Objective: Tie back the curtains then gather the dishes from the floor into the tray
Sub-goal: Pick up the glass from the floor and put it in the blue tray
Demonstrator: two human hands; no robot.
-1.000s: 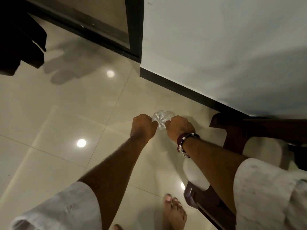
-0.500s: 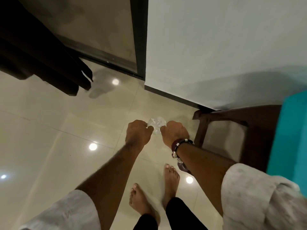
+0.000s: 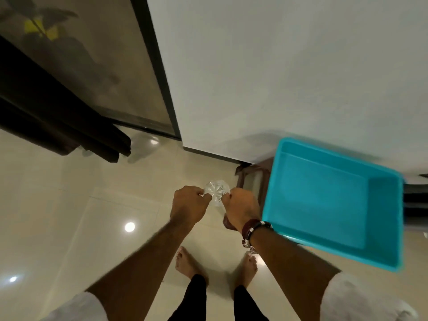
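Floor (image 3: 69, 205): glossy cream tiles w/ thin grout lines, ceiling lights mirrored as bright spots. Two bare feet (image 3: 185, 262) stand flat on it, a bit apart. Dark brown stool (image 3: 252, 172) stands on it by the wall's black skirting; a turquoise tray (image 3: 324, 198) sits on top of the stool.

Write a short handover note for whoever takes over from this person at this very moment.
Left hand and right hand both pinch the clear glass dish, held up between them above the floor.
Teal tray sits on a brown stool just right of the hands and looks empty.
Dark curtain hangs at the left; whether it is tied cannot be told.
Left: set the dish in the tray, then check for more.
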